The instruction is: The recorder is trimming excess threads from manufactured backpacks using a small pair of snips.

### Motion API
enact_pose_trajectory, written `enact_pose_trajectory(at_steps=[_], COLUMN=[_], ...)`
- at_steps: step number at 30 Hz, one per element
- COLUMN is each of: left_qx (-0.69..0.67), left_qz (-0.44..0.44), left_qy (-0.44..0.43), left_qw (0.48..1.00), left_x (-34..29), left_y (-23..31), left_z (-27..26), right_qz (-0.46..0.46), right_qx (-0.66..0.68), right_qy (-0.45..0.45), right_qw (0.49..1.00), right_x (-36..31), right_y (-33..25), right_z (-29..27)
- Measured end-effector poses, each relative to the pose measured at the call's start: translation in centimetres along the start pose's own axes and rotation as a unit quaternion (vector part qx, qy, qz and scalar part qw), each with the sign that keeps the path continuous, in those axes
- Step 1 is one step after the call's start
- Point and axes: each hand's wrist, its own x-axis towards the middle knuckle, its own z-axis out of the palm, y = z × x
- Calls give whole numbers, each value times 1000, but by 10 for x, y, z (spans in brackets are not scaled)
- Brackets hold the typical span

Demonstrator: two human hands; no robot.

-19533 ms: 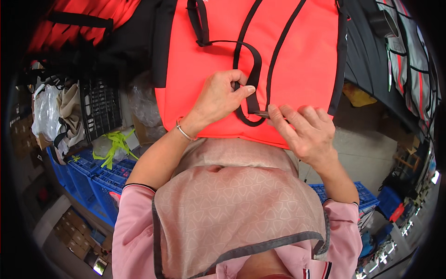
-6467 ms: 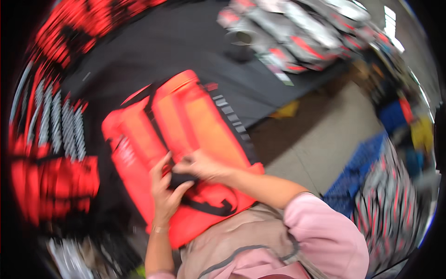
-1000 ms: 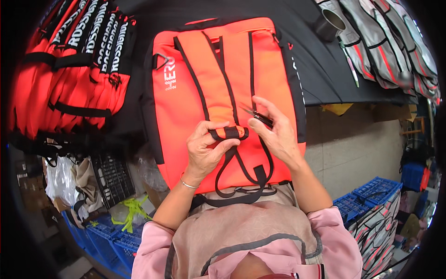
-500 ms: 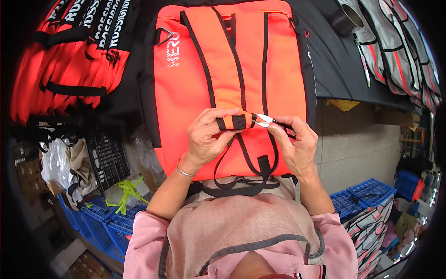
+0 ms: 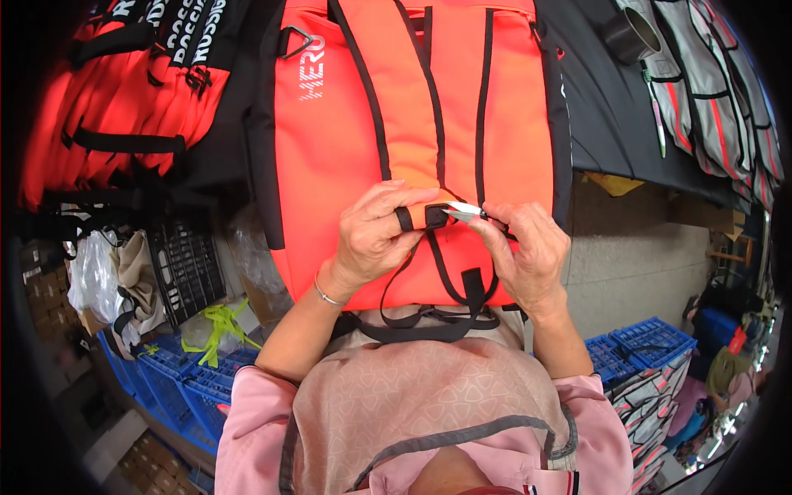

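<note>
A bright orange-red backpack [image 5: 326, 181] with black edges lies before me, its two shoulder straps upward. My left hand [image 5: 370, 235], with a thin bracelet at the wrist, pinches the lower end of one orange strap [image 5: 418, 217], where a black patch shows. Thread snips [image 5: 467, 210] with pale blades are held in my right hand [image 5: 532, 252]; their tips touch or lie right over the patch, and I cannot tell which. Beneath the hands, black webbing [image 5: 429, 332] loops toward my apron.
Red and black bags [image 5: 148, 107] are stacked at the far left. On the black-covered table [image 5: 606, 124] at right stand a dark cup [image 5: 631, 37], a pen-like stick [image 5: 657, 115] and grey bags [image 5: 714, 99]. Blue crates [image 5: 648, 342] flank me, with a black crate [image 5: 186, 272] at left.
The snips' blades have moved from the strap end's right edge onto its black patch. My left fingers have curled further over the strap. The backpack sits slightly higher in view.
</note>
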Motion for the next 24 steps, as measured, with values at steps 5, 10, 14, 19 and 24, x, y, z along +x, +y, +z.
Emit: enact_pose_trajectory(at_steps=[5,10,14,19,24], left_qx=[1,-22,-31,-53,-55], left_qz=[7,-10,-13,-23,-7], left_qy=[-21,-81,-90,-129,-139], left_qw=[1000,996,995,990,989], left_x=[-1,-2,-3,-3,-4], left_y=[-1,-6,-10,-13,-16], left_z=[-4,-12,-17,-22,-23], right_qz=[-21,-98,-137,-190,-209], right_qx=[-31,-73,-81,-125,-117], right_qy=[-33,-74,-95,-146,-204], right_qw=[999,990,983,963,949], right_x=[4,15,24,34,41], right_y=[2,3,1,-3,-3], right_z=[-6,-11,-12,-16,-18])
